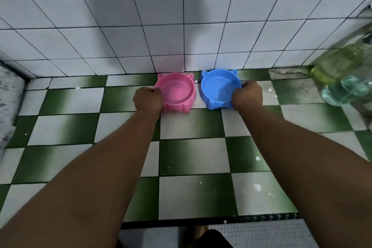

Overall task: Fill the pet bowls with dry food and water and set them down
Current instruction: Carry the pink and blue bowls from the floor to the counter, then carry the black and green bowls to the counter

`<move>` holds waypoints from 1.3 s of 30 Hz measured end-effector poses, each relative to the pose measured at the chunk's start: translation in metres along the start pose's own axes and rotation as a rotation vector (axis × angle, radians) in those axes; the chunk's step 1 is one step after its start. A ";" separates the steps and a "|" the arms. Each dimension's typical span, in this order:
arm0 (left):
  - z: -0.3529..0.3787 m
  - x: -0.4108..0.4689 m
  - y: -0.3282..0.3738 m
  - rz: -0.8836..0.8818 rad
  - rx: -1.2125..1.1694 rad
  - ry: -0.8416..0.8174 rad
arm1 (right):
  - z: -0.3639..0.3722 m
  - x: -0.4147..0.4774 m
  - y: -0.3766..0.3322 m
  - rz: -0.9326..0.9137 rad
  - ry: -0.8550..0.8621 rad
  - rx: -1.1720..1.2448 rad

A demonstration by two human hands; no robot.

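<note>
Pink bowl [177, 91]: plastic, round, two cat ears on the far rim; sits on the floor at its far edge, close against the foot of the wall, just left of the blue bowl with a narrow gap between.
Blue bowl [218, 86]: plastic, same cat-eared shape; sits on the floor at the same far edge, just right of the pink bowl; smooth blue inside, contents impossible to tell.
Left hand [148, 99]: grips the pink bowl at its near left side; fingers [156, 90] curled tight round the rim and side; bare forearm stretched forward from the lower left.
Right hand [248, 94]: grips the blue bowl at its near right side; fingers [244, 84] curled tight over the right rim; bare forearm stretched forward from the lower right.
Floor [191, 155]: green and white checked tiles, dotted with white flecks; narrow dark border strip along the near edge.
Wall [161, 26]: white tiles with dark joints, upright from the floor's far edge.
Bottles [342, 62]: clear plastic, blurred, one yellowish green and one teal; at the floor's right edge, well apart from the blue bowl.
Grey cloth [10, 96]: mottled, bulky, at the floor's left edge, well apart from the pink bowl.
</note>
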State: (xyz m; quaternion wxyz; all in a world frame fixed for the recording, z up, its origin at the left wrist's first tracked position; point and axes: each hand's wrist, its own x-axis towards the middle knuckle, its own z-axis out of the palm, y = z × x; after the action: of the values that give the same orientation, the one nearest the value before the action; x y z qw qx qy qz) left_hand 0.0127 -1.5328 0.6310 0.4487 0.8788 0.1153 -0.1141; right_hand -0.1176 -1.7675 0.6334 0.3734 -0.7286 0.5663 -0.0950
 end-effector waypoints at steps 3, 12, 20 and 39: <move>0.001 0.002 0.000 -0.028 -0.024 0.001 | -0.001 0.002 0.001 0.010 -0.001 -0.007; 0.005 -0.003 0.003 -0.068 -0.089 0.026 | 0.000 0.007 -0.001 0.024 0.010 0.002; -0.007 -0.009 0.005 0.002 -0.055 -0.057 | -0.008 -0.014 -0.001 0.020 -0.012 -0.043; -0.236 -0.051 0.027 0.465 0.108 -0.029 | 0.014 -0.236 -0.160 -0.857 -0.072 0.030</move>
State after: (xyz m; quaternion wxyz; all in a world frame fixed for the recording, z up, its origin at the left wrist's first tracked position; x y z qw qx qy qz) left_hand -0.0050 -1.3612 0.8015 0.4167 0.9028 -0.1028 -0.0264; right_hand -0.0695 -1.5369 0.7956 0.3301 -0.8953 0.1976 -0.2244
